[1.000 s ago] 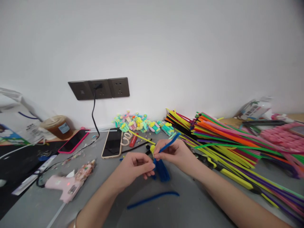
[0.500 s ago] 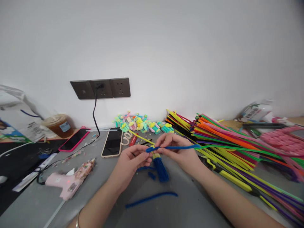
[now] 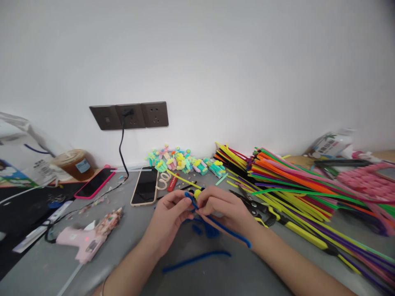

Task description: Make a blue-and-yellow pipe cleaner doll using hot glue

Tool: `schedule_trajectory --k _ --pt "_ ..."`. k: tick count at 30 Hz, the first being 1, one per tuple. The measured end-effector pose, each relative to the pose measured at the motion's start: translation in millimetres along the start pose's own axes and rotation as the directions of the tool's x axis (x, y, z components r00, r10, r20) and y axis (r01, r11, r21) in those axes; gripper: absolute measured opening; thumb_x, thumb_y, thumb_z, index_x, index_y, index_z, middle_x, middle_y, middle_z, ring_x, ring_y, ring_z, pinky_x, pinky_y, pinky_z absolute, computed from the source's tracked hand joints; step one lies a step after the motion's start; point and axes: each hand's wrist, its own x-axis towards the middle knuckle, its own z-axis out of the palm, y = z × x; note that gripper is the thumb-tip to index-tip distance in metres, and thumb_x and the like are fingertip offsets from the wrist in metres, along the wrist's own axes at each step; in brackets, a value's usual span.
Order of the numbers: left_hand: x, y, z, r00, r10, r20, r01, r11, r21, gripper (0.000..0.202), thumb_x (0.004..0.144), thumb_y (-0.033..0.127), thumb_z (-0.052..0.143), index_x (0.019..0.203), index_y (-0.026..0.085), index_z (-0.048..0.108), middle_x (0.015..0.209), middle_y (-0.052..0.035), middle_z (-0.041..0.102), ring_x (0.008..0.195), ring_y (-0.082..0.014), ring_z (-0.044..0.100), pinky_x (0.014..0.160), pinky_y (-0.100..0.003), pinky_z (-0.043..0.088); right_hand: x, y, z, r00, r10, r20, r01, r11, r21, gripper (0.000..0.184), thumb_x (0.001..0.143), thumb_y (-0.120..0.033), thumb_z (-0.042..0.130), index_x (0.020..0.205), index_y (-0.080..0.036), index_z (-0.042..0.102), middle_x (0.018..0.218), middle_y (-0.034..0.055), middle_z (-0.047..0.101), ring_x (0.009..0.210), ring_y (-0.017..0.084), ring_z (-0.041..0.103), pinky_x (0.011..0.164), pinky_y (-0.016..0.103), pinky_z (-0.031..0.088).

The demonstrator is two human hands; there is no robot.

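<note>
Between my two hands is a blue pipe cleaner, its long end hanging down to the right past my right wrist. My left hand pinches its upper end with thumb and index finger. My right hand grips it close beside the left fingertips. A small yellow piece shows just behind the fingertips; whether it is joined to the blue one I cannot tell. Beneath my hands lies a blue bundle, partly hidden, with a short blue scrap beside it. Nearer me another blue pipe cleaner lies on the grey table.
Colourful pipe cleaners are heaped at right, with yellow-and-black pliers in front. Small pastel figures stand along the wall. At left are a pink glue gun, two phones and a lidded drink cup.
The blue pipe cleaner's free end has swung from pointing right to hanging down toward me. My right hand has turned and lowered slightly. The pliers' jaws are now uncovered.
</note>
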Motion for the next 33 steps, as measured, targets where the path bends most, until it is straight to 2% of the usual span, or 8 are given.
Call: schedule_trajectory --k 7,13,18,23,26,30,33 --pt "-0.2 0.3 -0.1 0.995 -0.090 0.041 0.088 0.995 0.040 0.029 0.064 0.035 0.088 0.069 0.013 0.069 0.061 0.0018 0.059 0.056 -0.0062 0.049 0.048 -0.015 0.040 -2.8 0.3 1.9 0.999 -0.020 0.026 0.022 0.998 -0.064 0.023 0.093 -0.005 0.049 0.080 -0.020 0.060 0.083 0.0044 0.062 0.074 0.013 0.057 0.068 0.024 0.046" --pt "-0.4 3.3 1.4 0.995 -0.097 0.021 0.096 0.994 0.052 0.033 0.062 0.036 0.089 0.068 0.014 0.065 0.060 0.0033 0.054 0.057 -0.0065 0.045 0.048 -0.016 0.035 1.0 0.1 -3.8 1.000 0.015 0.024 -0.015 1.000 -0.001 0.020 0.095 -0.009 0.050 0.085 -0.019 0.063 0.086 0.0062 0.064 0.078 0.014 0.061 0.070 0.024 0.049" --pt "0.8 4.2 -0.8 0.996 -0.080 0.024 0.078 0.994 0.080 0.033 0.063 0.037 0.088 0.075 0.014 0.067 0.062 0.0034 0.053 0.058 -0.0066 0.042 0.049 -0.017 0.032 2.3 2.0 -8.1 0.991 0.131 -0.020 -0.125 0.975 0.181 0.008 0.091 -0.012 0.061 0.092 -0.019 0.065 0.089 0.0063 0.067 0.084 0.016 0.064 0.076 0.027 0.051" --pt "0.7 3.0 -1.8 0.996 -0.056 0.076 0.038 0.974 0.223 0.033 0.064 0.040 0.086 0.069 0.013 0.067 0.061 0.0024 0.054 0.054 -0.0063 0.039 0.050 -0.019 0.028 1.9 3.3 -6.8 0.954 0.290 -0.074 -0.267 0.936 0.229 0.005 0.092 -0.018 0.061 0.089 -0.019 0.065 0.084 0.0048 0.066 0.078 0.017 0.062 0.072 0.029 0.050" --pt "-0.3 2.4 -2.9 0.989 -0.064 0.133 0.013 0.936 0.352 0.031 0.067 0.041 0.083 0.068 0.013 0.068 0.060 0.0023 0.054 0.052 -0.0065 0.036 0.050 -0.021 0.025 1.2 4.4 -7.7 0.935 0.354 0.003 -0.342 0.901 0.267 0.009 0.093 -0.026 0.061 0.089 -0.019 0.064 0.083 0.0045 0.064 0.076 0.017 0.060 0.070 0.029 0.049" --pt "-1.1 6.2 -3.1 0.972 -0.106 0.209 -0.016 0.861 0.508 0.030 0.068 0.042 0.080 0.068 0.014 0.072 0.059 0.0015 0.056 0.053 -0.0081 0.035 0.051 -0.022 0.023 1.4 5.1 -10.7 0.924 0.354 0.146 -0.382 0.872 0.306 0.016 0.094 -0.033 0.061 0.087 -0.018 0.063 0.087 0.0051 0.063 0.083 0.018 0.058 0.076 0.031 0.048" --pt "-2.0 11.3 -1.8 0.960 -0.152 0.236 -0.018 0.807 0.590 0.031 0.067 0.045 0.079 0.062 0.015 0.072 0.054 0.0017 0.054 0.052 -0.0091 0.034 0.051 -0.023 0.022 2.8 4.7 -12.0 0.898 0.367 0.242 -0.433 0.833 0.344 0.020 0.093 -0.036 0.061 0.088 -0.018 0.063 0.089 0.0053 0.063 0.085 0.018 0.058 0.078 0.032 0.048"
